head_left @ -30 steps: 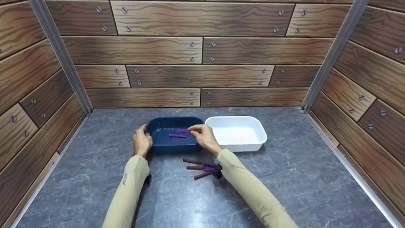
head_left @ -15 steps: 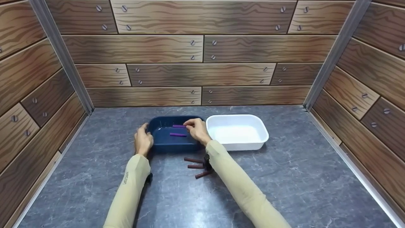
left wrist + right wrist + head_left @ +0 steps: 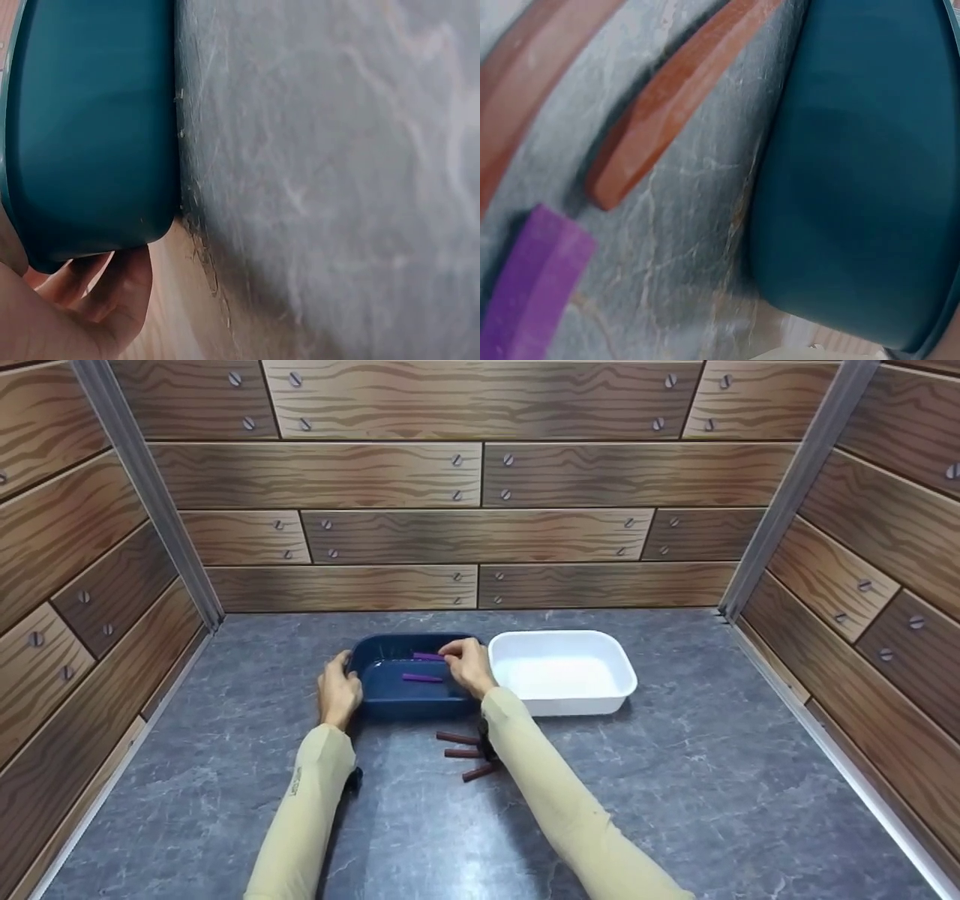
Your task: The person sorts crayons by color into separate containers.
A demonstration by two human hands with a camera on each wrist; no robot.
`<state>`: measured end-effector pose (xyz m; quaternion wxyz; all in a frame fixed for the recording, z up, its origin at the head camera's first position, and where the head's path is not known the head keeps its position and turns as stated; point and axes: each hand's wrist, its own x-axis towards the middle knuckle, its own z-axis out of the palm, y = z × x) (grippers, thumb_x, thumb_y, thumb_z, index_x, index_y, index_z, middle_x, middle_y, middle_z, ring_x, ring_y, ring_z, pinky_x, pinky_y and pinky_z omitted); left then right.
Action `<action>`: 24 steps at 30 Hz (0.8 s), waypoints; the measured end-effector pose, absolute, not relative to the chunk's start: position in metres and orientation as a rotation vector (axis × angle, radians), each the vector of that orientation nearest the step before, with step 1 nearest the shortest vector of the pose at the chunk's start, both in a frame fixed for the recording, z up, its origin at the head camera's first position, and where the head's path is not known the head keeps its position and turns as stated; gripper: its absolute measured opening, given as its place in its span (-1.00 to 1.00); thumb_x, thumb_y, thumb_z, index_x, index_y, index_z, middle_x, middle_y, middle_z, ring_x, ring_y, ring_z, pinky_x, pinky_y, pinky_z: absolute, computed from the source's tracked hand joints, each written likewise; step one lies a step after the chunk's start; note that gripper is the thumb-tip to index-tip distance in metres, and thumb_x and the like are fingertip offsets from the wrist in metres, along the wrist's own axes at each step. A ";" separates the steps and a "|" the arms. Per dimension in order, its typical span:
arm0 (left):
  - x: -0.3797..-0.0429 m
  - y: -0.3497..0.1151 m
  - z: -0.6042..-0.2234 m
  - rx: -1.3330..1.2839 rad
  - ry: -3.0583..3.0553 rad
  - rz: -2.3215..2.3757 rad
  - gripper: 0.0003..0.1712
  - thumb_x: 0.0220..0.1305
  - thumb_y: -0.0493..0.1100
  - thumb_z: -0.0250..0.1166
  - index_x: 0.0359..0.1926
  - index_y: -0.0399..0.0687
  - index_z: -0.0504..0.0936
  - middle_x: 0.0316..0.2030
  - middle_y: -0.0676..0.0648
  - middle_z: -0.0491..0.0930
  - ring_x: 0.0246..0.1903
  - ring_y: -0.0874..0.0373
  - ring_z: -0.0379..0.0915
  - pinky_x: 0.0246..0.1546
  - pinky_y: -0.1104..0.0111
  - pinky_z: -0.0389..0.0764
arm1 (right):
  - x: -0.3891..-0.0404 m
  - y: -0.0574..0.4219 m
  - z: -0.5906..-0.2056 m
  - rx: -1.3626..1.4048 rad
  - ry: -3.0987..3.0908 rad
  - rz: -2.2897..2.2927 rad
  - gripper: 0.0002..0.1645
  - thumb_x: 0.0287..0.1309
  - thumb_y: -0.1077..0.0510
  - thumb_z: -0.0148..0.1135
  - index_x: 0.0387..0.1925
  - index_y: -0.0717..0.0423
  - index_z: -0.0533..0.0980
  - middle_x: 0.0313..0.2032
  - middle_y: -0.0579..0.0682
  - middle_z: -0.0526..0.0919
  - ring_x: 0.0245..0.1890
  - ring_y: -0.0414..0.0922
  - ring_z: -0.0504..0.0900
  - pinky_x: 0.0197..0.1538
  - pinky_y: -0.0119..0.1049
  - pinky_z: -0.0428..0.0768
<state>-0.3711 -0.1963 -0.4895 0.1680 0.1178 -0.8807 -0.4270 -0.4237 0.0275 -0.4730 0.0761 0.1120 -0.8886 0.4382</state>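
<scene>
At the left end of a dark blue tray (image 3: 416,709), my left hand (image 3: 338,691) grips the rim. In the left wrist view its fingers (image 3: 129,292) bend against the tray's outer end wall. My right hand (image 3: 470,666) reaches over the tray's right side, thumb and fingertips pinching one end of a purple stick (image 3: 427,657) near the back wall. Another purple stick (image 3: 422,678) lies in front of it on the tray floor. The right wrist view shows the tray's outside wall (image 3: 855,172), while the held stick is hidden there.
Three brown sticks (image 3: 457,738) lie on the grey marbled table, partly under the right wrist. A loose purple stick (image 3: 536,289) shows beside them in the right wrist view. A white tray (image 3: 577,707) stands right of the blue one. Wood-patterned walls (image 3: 480,536) enclose the table.
My right hand has shifted a little left and back with the purple stick, deeper over the blue tray. Its wrist now covers the purple sticks on the table. The left hand stays put.
</scene>
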 end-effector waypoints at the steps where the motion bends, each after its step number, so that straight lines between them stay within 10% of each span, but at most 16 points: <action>1: -0.371 -0.196 -0.490 0.337 -2.510 -1.218 -0.47 0.35 -0.34 0.01 0.33 -0.17 0.41 0.28 -0.26 0.45 0.28 -0.20 0.36 0.27 -0.02 0.37 | -0.424 0.028 -0.474 0.329 -2.665 1.309 -0.78 0.24 0.33 0.19 -0.18 0.15 0.72 -0.20 0.04 0.77 -0.16 -0.08 0.68 0.00 -0.21 0.61; 24: -0.371 -0.197 -0.490 0.416 -2.540 -1.199 -0.46 0.37 -0.29 0.01 0.36 -0.04 0.40 0.31 -0.19 0.43 0.28 -0.20 0.37 0.22 -0.07 0.40 | -0.425 0.025 -0.474 0.398 -2.705 1.455 -0.63 0.27 0.32 0.20 0.11 0.23 0.58 0.01 0.10 0.71 0.06 -0.02 0.66 0.15 -0.19 0.58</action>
